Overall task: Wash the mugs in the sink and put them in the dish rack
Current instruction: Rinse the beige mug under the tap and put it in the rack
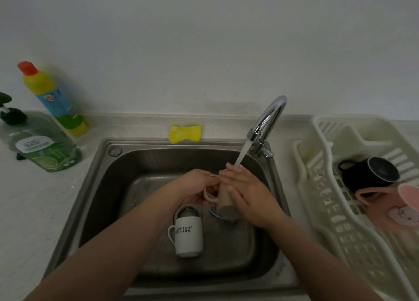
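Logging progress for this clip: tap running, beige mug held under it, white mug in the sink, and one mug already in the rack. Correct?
Not quite: the head view shows two mugs in the rack, a black mug and a pink mug. The rest stands: beige mug under the tap, white mug in the sink.

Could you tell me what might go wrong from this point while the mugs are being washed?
1. The wet beige mug, held under the running tap by both hands, could slip and strike the white mug lying just below it.
2. The stream hits the right hand and may splash beyond the sink.
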`<state>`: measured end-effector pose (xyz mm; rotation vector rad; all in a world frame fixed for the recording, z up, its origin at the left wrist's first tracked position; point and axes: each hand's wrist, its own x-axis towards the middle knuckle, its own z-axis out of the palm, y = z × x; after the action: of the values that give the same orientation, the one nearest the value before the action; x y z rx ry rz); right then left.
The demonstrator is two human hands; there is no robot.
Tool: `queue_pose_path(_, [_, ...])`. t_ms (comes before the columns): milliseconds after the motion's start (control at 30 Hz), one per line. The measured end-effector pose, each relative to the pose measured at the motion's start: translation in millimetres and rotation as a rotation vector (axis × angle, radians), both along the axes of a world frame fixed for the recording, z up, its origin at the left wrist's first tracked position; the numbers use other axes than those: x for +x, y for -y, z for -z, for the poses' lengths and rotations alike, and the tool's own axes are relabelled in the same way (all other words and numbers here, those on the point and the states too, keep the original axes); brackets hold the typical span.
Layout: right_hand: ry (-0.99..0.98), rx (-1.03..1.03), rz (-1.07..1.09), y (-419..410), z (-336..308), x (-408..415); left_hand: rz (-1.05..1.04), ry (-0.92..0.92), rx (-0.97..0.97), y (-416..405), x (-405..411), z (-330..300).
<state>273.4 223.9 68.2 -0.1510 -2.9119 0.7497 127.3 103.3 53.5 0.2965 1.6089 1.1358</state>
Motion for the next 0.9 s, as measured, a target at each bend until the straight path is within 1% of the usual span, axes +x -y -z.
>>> queue_pose_path(67, [-0.001, 0.048, -0.094, 7, 4, 6, -0.023, -0.007, 0.002, 0, -5, -3])
queue_pose_path(133, [0.001, 0.016, -0.142, 11, 9, 19, -0.026, 0.01, 0.013, 1, -8, -2])
queue_pose_path(167, [-0.004, -0.034, -0.102, 7, 9, 16, -0.025, 0.015, 0.024, 2, -8, -1])
queue_pose_path(233, [-0.011, -0.166, 0.09, -2, 5, 4, -0.032, 0.023, 0.03, 1, -7, 2])
queue_pose_path(267, [0.011, -0.209, 0.148, -2, 2, 0, -0.047, 0.037, 0.038, 1, -6, 4])
queue_pose_path(400, [0.039, -0.275, 0.074, 24, 11, 23, -0.122, 0.106, 0.064, 10, -13, 12])
queue_pose_path(433, [0.04, -0.335, 0.083, 26, 13, 25, -0.12, 0.116, 0.071, 12, -14, 15])
queue_pose_path(467, [0.045, -0.431, 0.142, 24, 13, 22, -0.11, 0.119, 0.068, 13, -13, 16])
queue_pose_path(533, [0.107, -0.72, 0.339, 17, 5, 8, -0.119, 0.124, 0.053, 13, -10, 17])
queue_pose_path(567, [0.119, -0.786, 0.376, 17, 3, 7, -0.135, 0.127, 0.055, 13, -9, 17])
queue_pose_path(600, [0.107, -0.762, 0.344, 21, 1, 11, -0.153, 0.128, 0.057, 13, -10, 16])
queue_pose_path(700, [0.092, -0.56, 0.167, 33, 0, 25, -0.16, 0.13, 0.064, 14, -16, 17])
queue_pose_path(733, [0.094, -0.513, 0.161, 29, 1, 20, -0.138, 0.119, 0.065, 13, -16, 17])
queue_pose_path(833, [0.094, -0.408, 0.266, 13, -8, -5, -0.091, 0.092, 0.065, 7, -10, 14])
queue_pose_path(867, [0.087, -0.345, 0.235, 13, -8, -4, -0.094, 0.089, 0.066, 6, -9, 12])
queue_pose_path(900, [0.088, -0.26, 0.16, 15, -9, 1, -0.097, 0.083, 0.071, 5, -9, 10])
